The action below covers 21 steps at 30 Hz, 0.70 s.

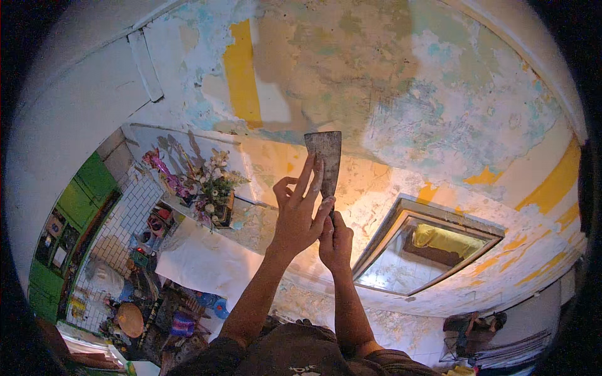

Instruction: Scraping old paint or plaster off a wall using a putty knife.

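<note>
A paint scraper (324, 164) with a wide, worn metal blade points up at the peeling wall (351, 94). My right hand (336, 245) is closed round its handle. Two outstretched fingers of my left hand (296, 219) lie against the blade, with the thumb by the handle's neck and another finger bent. The blade's top edge is at the patchy surface; whether it touches cannot be made out. Bare plaster, pale blue flakes and yellow paint strips (241, 75) cover the surface around it.
A framed glass panel or mirror (426, 247) is on the right. To the left are a flower arrangement (213, 188), a white sheet (207, 257), green cabinets (88, 194) and a white tiled wall (135, 207). Below stand a round wooden stool (131, 319) and household clutter.
</note>
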{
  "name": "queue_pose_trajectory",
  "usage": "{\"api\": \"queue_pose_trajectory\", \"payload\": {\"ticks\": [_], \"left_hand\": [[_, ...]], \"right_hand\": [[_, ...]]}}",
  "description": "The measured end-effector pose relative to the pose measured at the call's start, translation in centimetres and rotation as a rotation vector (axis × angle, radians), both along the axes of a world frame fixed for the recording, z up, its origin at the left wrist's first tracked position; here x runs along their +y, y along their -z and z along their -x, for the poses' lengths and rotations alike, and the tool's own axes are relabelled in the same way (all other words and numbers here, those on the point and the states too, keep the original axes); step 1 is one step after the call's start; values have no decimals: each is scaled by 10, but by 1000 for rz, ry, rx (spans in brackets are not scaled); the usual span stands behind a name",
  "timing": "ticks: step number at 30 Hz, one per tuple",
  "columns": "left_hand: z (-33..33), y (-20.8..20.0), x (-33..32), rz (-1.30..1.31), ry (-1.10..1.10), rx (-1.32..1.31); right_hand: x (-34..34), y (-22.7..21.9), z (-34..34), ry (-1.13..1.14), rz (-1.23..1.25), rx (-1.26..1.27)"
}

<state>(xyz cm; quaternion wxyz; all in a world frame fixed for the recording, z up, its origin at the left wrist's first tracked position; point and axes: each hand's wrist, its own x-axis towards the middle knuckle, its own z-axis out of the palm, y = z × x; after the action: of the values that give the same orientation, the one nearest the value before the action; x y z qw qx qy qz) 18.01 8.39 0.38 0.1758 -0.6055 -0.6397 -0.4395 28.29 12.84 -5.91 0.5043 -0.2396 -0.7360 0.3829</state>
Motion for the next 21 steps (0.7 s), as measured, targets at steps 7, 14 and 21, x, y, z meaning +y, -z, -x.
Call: {"api": "queue_pose_trajectory", "payload": {"ticks": [7,14,21], "left_hand": [[4,-1,6,42,32,63],[9,-3,4,50,37,66],[11,-6,4,23,-7,106]], "right_hand": [[1,0,0,68,-74,-42],[5,0,0,63,-61,-39],[-1,0,8,141,-122,-42]]}}
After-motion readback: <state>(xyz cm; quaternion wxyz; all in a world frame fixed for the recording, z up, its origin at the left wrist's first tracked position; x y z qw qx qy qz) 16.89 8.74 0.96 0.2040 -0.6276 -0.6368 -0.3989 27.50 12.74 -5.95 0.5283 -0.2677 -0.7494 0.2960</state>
